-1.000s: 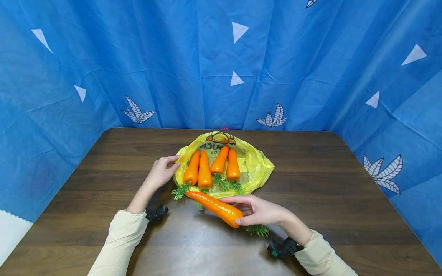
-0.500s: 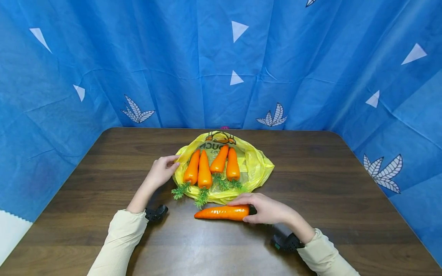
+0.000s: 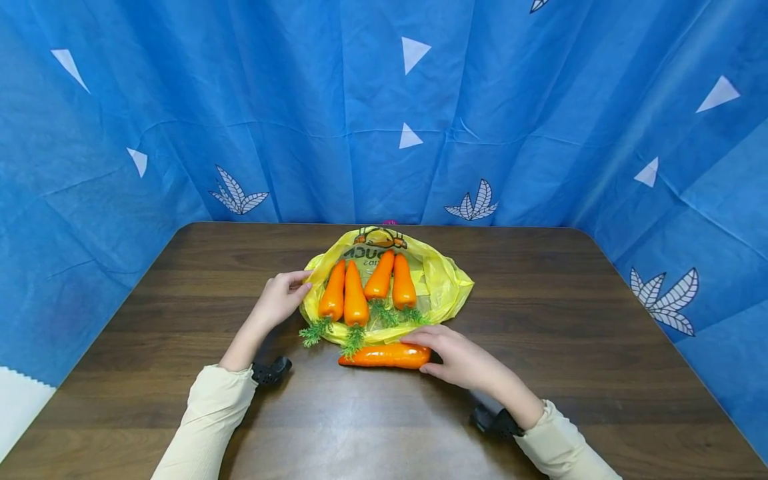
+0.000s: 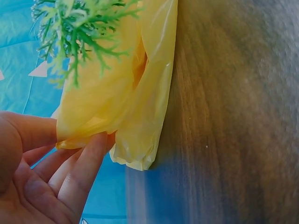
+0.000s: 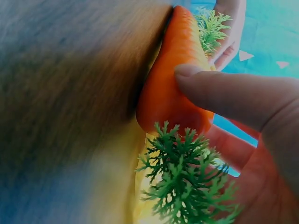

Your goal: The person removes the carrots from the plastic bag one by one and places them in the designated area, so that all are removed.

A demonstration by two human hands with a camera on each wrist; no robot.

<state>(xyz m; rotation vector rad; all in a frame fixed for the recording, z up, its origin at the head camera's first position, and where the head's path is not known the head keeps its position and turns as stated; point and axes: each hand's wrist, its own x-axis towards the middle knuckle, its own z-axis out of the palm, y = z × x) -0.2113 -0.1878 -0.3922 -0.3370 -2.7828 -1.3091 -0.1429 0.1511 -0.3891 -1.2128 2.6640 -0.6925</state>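
My left hand (image 3: 282, 298) pinches the left edge of the mouth of a yellow plastic bag (image 3: 451, 287); the left wrist view shows the yellow film (image 4: 93, 116) between thumb and fingers. Several orange carrots (image 3: 355, 300) lie inside the bag, tips pointing away and green tops toward its front edge. In front of the bag lies another carrot (image 3: 384, 356), crosswise with its tip to the left. My right hand (image 3: 459, 357) grips its thick end, thumb on the near side. In the right wrist view its green top (image 5: 184, 177) hangs beside my palm.
The bag and carrots rest on a dark brown wooden table (image 3: 570, 300). A blue curtain (image 3: 312, 100) with white shapes hangs behind and along the sides. Black camera mounts (image 3: 273, 371) sit on both wrists.
My right hand has turned the carrot from slanting to crosswise, then pushed it away from me, up against the bag's front edge. The left hand stays at the bag's edge.
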